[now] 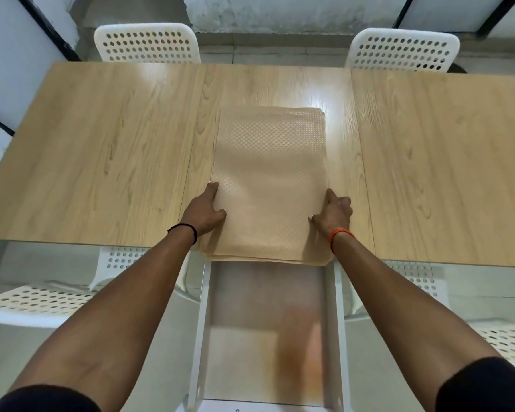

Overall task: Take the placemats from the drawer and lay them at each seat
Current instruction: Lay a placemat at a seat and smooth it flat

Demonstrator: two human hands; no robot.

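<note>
Resting flat on the middle panel of the wooden surface (101, 150), a stack of beige placemats (269, 179) with a fine woven dot pattern lies lengthwise, its near edge hanging just over the surface's front edge above the open drawer (202, 322). The left hand (205, 208) touches the stack's left edge, index finger stretched forward along the side and thumb lying on top, so its grip pinches the edge lightly between thumb and fingers. The right hand (335, 211) meets the right edge the same way, thumb on top and fingers curled down the side, a grip closed on the stack. A black band sits on the left wrist, an orange one on the right. The white drawer is pulled out toward the person, its floor blurred. Two white perforated chairs (147, 43) stand at the far side of the surface, and two more are at the near side, flanking the drawer.
</note>
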